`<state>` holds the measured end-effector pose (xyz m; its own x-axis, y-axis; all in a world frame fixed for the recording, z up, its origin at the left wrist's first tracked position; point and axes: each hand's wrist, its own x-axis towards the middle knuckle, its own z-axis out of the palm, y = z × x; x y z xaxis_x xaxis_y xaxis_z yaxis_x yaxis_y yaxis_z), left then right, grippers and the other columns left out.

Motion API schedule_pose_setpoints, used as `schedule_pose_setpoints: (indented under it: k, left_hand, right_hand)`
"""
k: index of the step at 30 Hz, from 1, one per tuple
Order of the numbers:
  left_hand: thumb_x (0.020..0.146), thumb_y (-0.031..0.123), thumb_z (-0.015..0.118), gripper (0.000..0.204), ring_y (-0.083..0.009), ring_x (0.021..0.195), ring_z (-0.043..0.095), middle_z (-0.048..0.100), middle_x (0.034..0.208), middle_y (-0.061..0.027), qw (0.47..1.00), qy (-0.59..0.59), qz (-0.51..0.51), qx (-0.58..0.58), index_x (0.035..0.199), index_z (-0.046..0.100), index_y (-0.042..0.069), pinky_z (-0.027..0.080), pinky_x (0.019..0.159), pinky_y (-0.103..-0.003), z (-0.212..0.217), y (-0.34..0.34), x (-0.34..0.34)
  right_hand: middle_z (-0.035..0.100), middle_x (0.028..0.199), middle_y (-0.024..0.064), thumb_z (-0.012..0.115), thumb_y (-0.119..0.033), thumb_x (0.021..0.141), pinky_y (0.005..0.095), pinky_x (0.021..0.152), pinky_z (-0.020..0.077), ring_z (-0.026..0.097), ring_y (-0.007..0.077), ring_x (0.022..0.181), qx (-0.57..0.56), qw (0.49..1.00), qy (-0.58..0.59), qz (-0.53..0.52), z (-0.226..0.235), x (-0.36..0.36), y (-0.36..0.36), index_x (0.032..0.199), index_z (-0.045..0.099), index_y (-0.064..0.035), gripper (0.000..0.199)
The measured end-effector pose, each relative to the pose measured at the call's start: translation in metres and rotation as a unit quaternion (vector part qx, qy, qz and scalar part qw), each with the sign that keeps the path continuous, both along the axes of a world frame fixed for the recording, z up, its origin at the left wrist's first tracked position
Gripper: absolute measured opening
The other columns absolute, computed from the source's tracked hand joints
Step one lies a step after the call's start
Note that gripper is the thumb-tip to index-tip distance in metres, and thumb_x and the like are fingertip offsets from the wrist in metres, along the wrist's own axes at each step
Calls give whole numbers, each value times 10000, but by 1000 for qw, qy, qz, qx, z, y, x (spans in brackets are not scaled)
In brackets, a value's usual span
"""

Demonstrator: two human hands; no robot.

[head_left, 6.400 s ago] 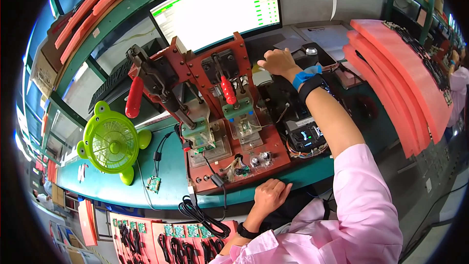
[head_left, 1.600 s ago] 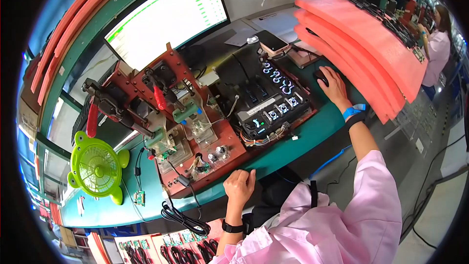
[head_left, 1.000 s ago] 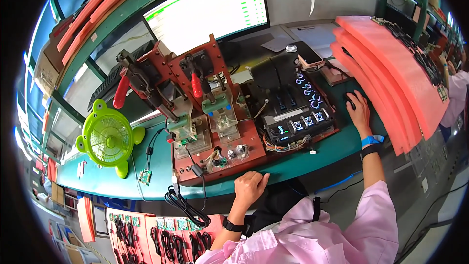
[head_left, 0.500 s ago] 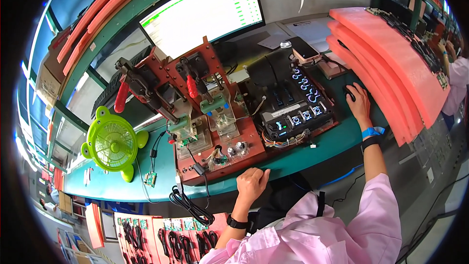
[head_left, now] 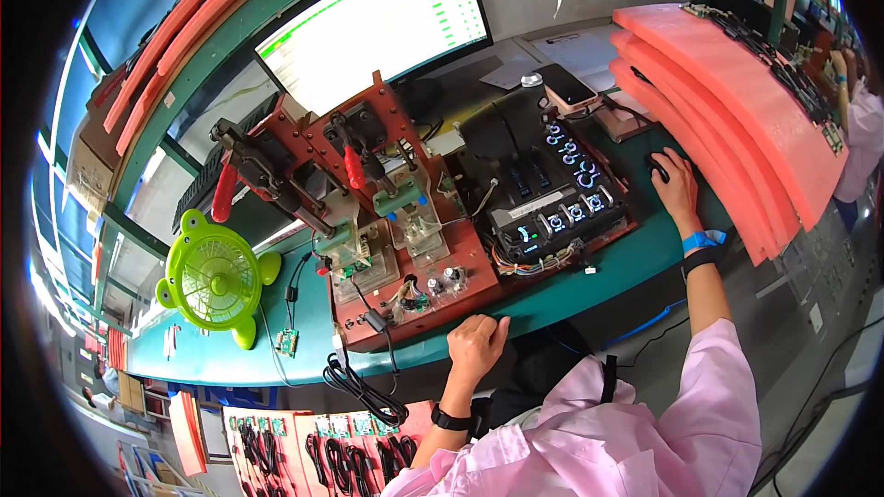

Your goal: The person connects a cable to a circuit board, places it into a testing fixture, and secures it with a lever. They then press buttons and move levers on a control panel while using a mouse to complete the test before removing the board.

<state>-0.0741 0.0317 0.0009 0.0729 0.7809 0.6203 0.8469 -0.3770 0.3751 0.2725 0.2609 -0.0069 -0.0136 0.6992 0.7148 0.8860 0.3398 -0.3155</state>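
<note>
Both hands rest on the bench edge. Right hand [head_left: 677,186] lies cupped over a black mouse [head_left: 657,167], fingers pointing away toward the pink foam sheets [head_left: 737,92]. Left hand [head_left: 476,342], loosely curled and empty, sits just in front of the red test fixture [head_left: 405,248].

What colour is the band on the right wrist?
Blue wristband, beside a black one, seen in the head view.

A large flat rectangular monitor [head_left: 378,32] stands at the back of the green bench, its screen white with green bars and rows. Small round blue-lit displays [head_left: 573,149] run in a line across the black console right of centre. A dark-screened phone in a pink case [head_left: 565,86] lies behind that console.
</note>
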Motion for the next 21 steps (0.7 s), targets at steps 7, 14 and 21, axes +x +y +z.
schedule_pose_setpoints:
  k: [7,14,21]
  left_hand:
    - [720,122,661,307,-260,444,466,433,490,-83,1000,0,-2,0,525,433,56,359,404,-353,-1,0,-1]
    - [704,98,667,323,-278,439,448,422,486,-99,1000,-17,-5,2,513,412,44,338,402,-359,2,2,2]
    - [696,95,672,331,-281,442,447,420,486,-101,999,-29,-9,12,508,405,40,333,404,-361,2,0,2]
  right_hand:
    - [538,1122,101,583,-115,720,385,819,431,506,326,964,-4,1000,-8,-7,-1,1,0,1004,587,-114,284]
    - [529,1136,102,588,-119,722,386,820,430,503,326,968,-18,1000,-6,-7,2,0,1,1010,585,-113,289]
    - [507,1164,120,591,-101,730,388,829,427,497,332,984,-12,1000,0,24,6,-2,-2,1037,579,-104,308]
